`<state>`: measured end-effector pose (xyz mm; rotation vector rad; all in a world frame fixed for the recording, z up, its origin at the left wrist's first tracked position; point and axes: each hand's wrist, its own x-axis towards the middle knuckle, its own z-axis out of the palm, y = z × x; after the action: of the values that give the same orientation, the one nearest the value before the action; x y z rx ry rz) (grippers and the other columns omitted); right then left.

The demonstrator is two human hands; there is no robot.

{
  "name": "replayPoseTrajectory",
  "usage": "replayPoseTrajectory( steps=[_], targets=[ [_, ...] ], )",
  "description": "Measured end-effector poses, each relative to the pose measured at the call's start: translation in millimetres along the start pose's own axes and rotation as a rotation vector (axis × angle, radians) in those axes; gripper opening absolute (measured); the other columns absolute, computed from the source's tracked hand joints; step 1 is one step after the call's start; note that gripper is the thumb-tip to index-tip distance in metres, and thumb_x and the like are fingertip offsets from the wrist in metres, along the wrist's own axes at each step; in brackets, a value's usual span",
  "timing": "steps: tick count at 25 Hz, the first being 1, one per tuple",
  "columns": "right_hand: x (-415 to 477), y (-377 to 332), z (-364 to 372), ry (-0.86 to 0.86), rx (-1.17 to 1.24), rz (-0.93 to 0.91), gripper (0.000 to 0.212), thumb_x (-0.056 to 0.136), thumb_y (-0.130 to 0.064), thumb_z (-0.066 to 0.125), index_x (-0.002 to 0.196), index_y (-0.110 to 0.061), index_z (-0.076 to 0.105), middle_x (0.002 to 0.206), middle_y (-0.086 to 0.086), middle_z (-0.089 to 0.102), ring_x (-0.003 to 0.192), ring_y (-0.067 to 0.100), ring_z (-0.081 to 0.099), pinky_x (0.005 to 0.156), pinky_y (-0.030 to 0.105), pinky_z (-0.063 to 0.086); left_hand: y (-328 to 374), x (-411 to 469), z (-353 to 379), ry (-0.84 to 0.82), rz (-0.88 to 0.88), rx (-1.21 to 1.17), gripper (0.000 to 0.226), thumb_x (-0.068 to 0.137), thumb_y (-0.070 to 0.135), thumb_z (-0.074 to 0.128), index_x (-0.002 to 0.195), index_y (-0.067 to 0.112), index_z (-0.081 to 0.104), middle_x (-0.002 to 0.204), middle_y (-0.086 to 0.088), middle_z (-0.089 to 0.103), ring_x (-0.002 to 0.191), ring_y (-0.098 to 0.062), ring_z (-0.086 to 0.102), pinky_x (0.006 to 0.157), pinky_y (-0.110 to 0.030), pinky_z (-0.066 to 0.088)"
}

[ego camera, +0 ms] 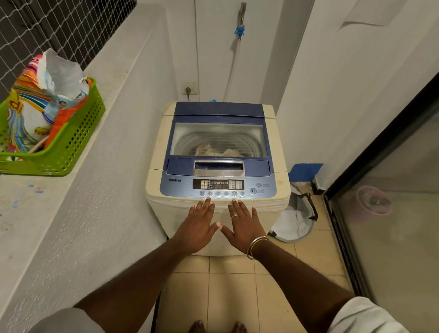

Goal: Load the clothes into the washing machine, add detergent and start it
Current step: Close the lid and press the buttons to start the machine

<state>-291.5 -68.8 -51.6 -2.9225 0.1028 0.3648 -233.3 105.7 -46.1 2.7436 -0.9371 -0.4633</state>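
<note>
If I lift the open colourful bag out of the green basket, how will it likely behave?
The colourful bag is probably floppy: its torn top looks crumpled. It may spill if tilted, since the mouth gapes open. It leans on the green basket wall, so it likely slumps unsupported.

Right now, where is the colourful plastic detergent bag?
In the head view the detergent bag stands open at far left in the green plastic basket on the white ledge, left of the washing machine.
</note>
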Motion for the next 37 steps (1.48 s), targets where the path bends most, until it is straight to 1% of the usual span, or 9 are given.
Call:
replayPoseTrajectory(
  steps=[11,18,22,29,37],
  targets=[
    [-12,-2,-7,0.007,-0.011,-0.004,0.091,0.091,-0.074,0.009,0.158,-0.014,0.011,0.166,0.005,0.003,0.153,0.022,-0.002,0.123,0.053,0.003,4,-15,-5,0.012,-0.002,0.002,0.069,0.104,0.053,0.026,0.159,0.015,0.008,0.167,-0.006,-0.001,0.154,-0.025,0.0,0.124,-0.042,0.002],
    [-16,-7,-15,0.014,-0.043,-0.014,0.084,0.095,-0.069,0.019,0.158,-0.014,0.012,0.166,0.006,0.004,0.154,0.023,-0.001,0.123,0.053,0.003,5,-23,-12,0.015,0.003,-0.009,0.076,0.101,0.06,0.026,0.159,0.015,0.008,0.167,-0.005,-0.004,0.154,-0.025,-0.002,0.124,-0.042,0.003],
    [-19,-9,-17,0.016,-0.061,-0.017,0.086,0.094,-0.07,0.016,0.158,-0.013,0.01,0.166,0.006,0.003,0.153,0.023,-0.001,0.123,0.054,0.004,2,-27,-16,0.026,-0.003,0.002,0.077,0.1,0.062,0.025,0.159,0.015,0.008,0.167,-0.005,-0.003,0.154,-0.025,-0.001,0.123,-0.04,0.001],
    [-18,-12,-23,0.041,-0.071,-0.015,0.083,0.096,-0.069,0.02,0.158,-0.013,0.01,0.166,0.006,0.003,0.154,0.022,-0.002,0.122,0.053,0.004,2,-27,-18,0.032,-0.001,0.021,0.076,0.1,0.062,0.024,0.159,0.016,0.009,0.167,-0.004,-0.002,0.155,-0.025,0.0,0.122,-0.039,0.001],
    [-15,-8,-22,0.046,-0.056,-0.001,0.086,0.094,-0.071,0.017,0.158,-0.014,0.011,0.166,0.006,0.004,0.154,0.023,0.0,0.122,0.053,0.005,5,-21,-20,0.031,-0.003,0.025,0.075,0.1,0.062,0.024,0.159,0.018,0.007,0.167,-0.003,-0.003,0.155,-0.024,-0.001,0.122,-0.039,0.001]
  ],
)
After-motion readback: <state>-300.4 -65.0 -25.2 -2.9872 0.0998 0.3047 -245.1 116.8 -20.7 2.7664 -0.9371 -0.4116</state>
